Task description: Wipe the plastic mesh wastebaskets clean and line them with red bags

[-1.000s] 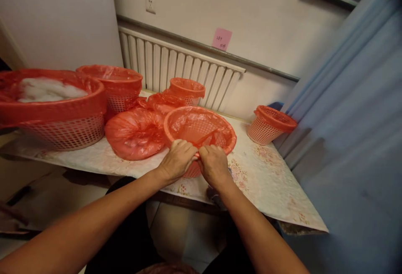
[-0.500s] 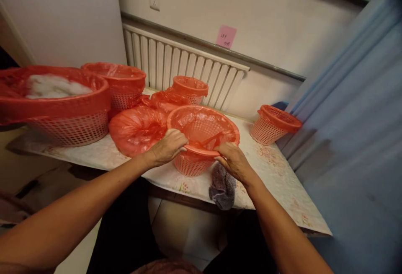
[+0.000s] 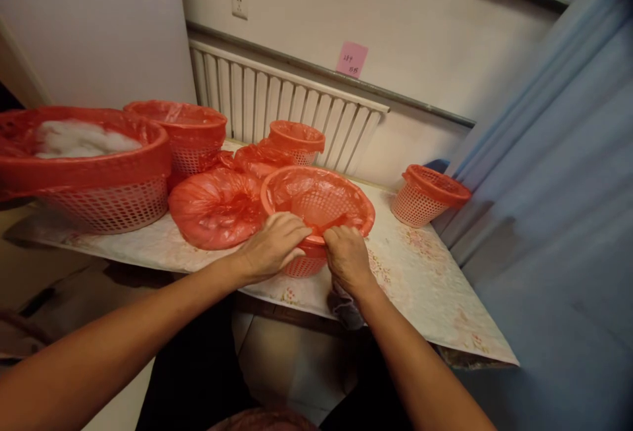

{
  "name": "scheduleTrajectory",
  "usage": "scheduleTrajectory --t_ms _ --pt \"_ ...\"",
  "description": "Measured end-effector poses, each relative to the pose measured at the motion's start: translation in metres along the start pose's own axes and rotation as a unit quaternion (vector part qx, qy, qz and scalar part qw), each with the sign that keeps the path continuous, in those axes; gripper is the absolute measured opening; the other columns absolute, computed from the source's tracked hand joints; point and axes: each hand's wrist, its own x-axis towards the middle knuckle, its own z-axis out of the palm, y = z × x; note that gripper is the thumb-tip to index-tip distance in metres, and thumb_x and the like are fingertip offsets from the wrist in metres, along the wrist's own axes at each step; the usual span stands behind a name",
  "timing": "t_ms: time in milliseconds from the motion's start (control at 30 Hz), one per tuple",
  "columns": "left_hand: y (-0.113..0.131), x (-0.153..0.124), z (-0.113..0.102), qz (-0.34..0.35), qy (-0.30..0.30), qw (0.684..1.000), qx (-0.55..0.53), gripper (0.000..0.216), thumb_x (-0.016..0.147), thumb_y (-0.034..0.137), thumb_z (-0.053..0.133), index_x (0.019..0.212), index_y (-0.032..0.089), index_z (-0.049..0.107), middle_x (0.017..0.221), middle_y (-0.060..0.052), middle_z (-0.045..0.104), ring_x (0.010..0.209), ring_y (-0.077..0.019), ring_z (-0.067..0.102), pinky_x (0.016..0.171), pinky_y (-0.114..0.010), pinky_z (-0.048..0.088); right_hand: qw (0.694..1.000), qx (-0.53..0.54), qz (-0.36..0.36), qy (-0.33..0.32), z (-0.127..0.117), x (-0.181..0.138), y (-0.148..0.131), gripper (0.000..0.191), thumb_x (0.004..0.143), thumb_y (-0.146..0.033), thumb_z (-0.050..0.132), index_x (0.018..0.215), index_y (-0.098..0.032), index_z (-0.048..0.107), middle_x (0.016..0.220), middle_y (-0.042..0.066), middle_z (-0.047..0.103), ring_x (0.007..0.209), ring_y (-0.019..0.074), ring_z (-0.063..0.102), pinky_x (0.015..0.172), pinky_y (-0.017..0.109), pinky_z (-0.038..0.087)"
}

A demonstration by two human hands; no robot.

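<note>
A plastic basket (image 3: 304, 266) with lattice sides stands at the table's front edge, lined with a thin red plastic bag (image 3: 326, 184). My left hand (image 3: 277, 243) is closed over the near rim, thumb outside and fingertips on the bag film. Close beside it, my right hand (image 3: 349, 256) pinches the bag at the same rim, its fingers curled. Some film bunches up inside the basket between both hands. Below my right hand a dark grey cloth (image 3: 346, 309) hangs over the table edge, partly covered by the hand.
A large lined basket (image 3: 109, 203) holding white fluffy material stands at left. Behind are two more lined baskets, one medium (image 3: 190, 157) and one small (image 3: 299, 154). A puffed red bag (image 3: 212, 210) lies left of my basket. Another basket (image 3: 420, 203) stands by the blue curtain (image 3: 534, 207).
My right hand has slid left along the near rim, closer to my left hand, which has shifted slightly right. The right hand now covers more of the cloth. The basket stays in place.
</note>
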Motion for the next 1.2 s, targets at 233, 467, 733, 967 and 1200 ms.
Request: scheduleTrajectory --t_ms 233,467,733,967,1200 --pt "0.005 0.000 0.025 -0.026 0.040 0.996 0.081 0.034 0.101 0.032 0.031 0.093 0.015 0.060 0.079 -0.006 0.058 0.078 -0.0212 0.047 0.077 -0.037 0.036 1.000 -0.008 -0.010 -0.003 -0.002 0.002 -0.022 0.019 0.095 -0.018 0.043 0.082 -0.020 0.057 0.079 0.005 0.062 0.076 0.0207 0.049 0.067 0.034 0.024" --pt "-0.014 0.004 0.020 0.008 0.046 0.995 0.093 0.043 0.101 0.035 0.024 0.086 0.014 0.059 0.078 -0.007 0.056 0.077 -0.0210 0.046 0.077 -0.037 0.035 0.999 0.004 -0.038 -0.011 0.003 0.003 -0.002 0.020 0.097 -0.021 0.043 0.087 -0.020 0.059 0.080 0.004 0.064 0.077 0.0195 0.049 0.067 0.033 0.024" --pt "-0.038 -0.002 0.014 0.030 0.030 0.998 0.054 0.044 0.101 0.041 0.024 0.085 0.016 0.058 0.077 -0.006 0.055 0.075 -0.0204 0.043 0.077 -0.037 0.037 0.994 0.074 -0.080 -0.024 0.002 -0.003 0.039 0.023 0.097 -0.025 0.043 0.088 -0.017 0.062 0.081 0.004 0.062 0.080 0.0176 0.049 0.072 0.030 0.029" --pt "-0.055 -0.003 0.002 0.025 0.009 1.000 -0.006 0.033 0.099 0.036 0.033 0.086 0.018 0.058 0.082 -0.005 0.054 0.081 -0.0210 0.047 0.084 -0.040 0.040 0.997 0.053 -0.055 -0.007 0.004 -0.004 0.039 0.026 0.097 -0.021 0.041 0.079 -0.017 0.060 0.078 0.005 0.060 0.077 0.0180 0.047 0.071 0.030 0.028" --pt "-0.010 -0.004 0.003 -0.001 0.015 1.000 0.012 0.026 0.096 0.028 0.047 0.118 0.015 0.051 0.111 -0.012 0.060 0.109 -0.0249 0.048 0.097 -0.043 0.037 1.000 -0.021 0.001 0.011 0.004 0.002 -0.002 0.021 0.096 -0.020 0.043 0.081 -0.020 0.059 0.077 0.004 0.062 0.075 0.0197 0.048 0.067 0.033 0.024"
